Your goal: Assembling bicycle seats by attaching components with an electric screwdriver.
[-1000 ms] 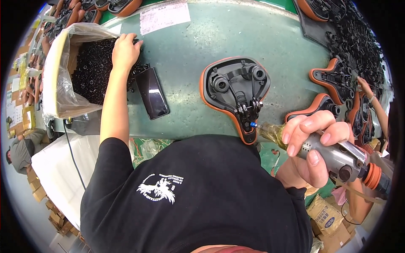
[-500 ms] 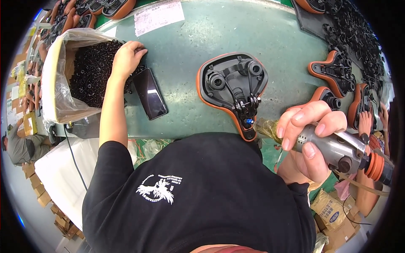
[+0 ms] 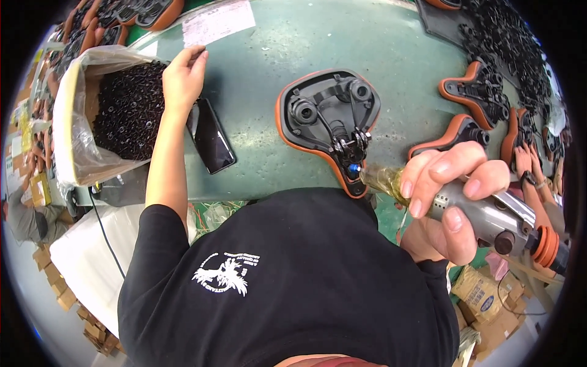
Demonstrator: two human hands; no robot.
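Observation:
An upturned bicycle saddle [image 3: 318,133], with a brown-orange edge and black underside, lies on the green bench in front of me. Its narrow nose points toward my body, and a clamp with bolts sits over the rails. My right hand [image 3: 449,186] is wrapped round a metal power screwdriver [image 3: 483,220]. The tool's tape-wrapped front end is close to a small blue piece [image 3: 354,168] at the saddle clamp; whether they touch is unclear. Between the box of screws and a black phone [image 3: 213,140], my left hand [image 3: 183,79] has its fingertips pinched together. Whatever they hold is too small to make out.
A plastic-lined box [image 3: 73,137] full of small black screws stands at the left. Paper [image 3: 219,24] lies at the far edge. More saddles [image 3: 474,95] and a heap of black parts [image 3: 507,40] occupy the right, where another person's hands [image 3: 526,162] are working.
My left hand has moved a little farther from me, its fingers now pointing more away. The view has shifted slightly. My right hand keeps its grip on the screwdriver near the saddle clamp.

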